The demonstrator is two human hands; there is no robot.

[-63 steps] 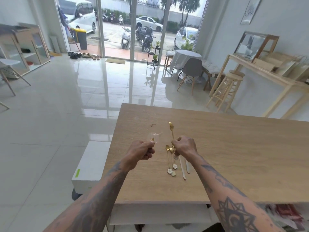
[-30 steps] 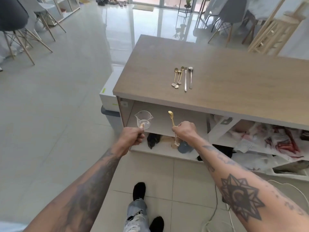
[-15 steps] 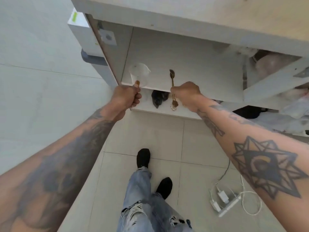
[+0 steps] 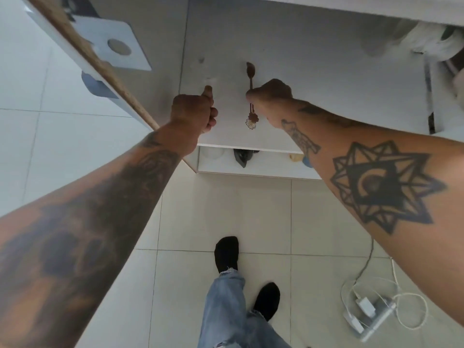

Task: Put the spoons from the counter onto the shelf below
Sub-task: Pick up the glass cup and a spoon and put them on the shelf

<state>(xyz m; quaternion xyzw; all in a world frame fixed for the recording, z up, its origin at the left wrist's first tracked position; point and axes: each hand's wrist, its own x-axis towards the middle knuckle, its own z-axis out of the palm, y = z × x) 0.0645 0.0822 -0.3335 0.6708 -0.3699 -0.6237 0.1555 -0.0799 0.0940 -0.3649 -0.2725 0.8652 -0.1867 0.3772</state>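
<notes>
My right hand (image 4: 270, 95) grips a gold spoon (image 4: 251, 81) by the middle of its handle; the bowl points away from me over the white shelf (image 4: 313, 84), and a flower-shaped end (image 4: 251, 121) hangs toward me. My left hand (image 4: 194, 113) is closed around the handle of a clear measuring spoon (image 4: 207, 74), which barely shows against the white shelf. Both hands are inside the shelf opening below the counter. The counter top and the other spoons are out of view.
The cabinet's wood-edged side panel (image 4: 100, 64) runs diagonally left of my left hand. A lower shelf (image 4: 251, 169) holds a dark object (image 4: 242, 156). Clutter sits in the right compartment (image 4: 431, 38). White cables and chargers (image 4: 369, 310) lie on the tiled floor by my feet (image 4: 227, 252).
I have bent lower and both hands have moved forward into the shelf opening, carrying the gold spoon and the clear measuring spoon. The counter top has left the view.
</notes>
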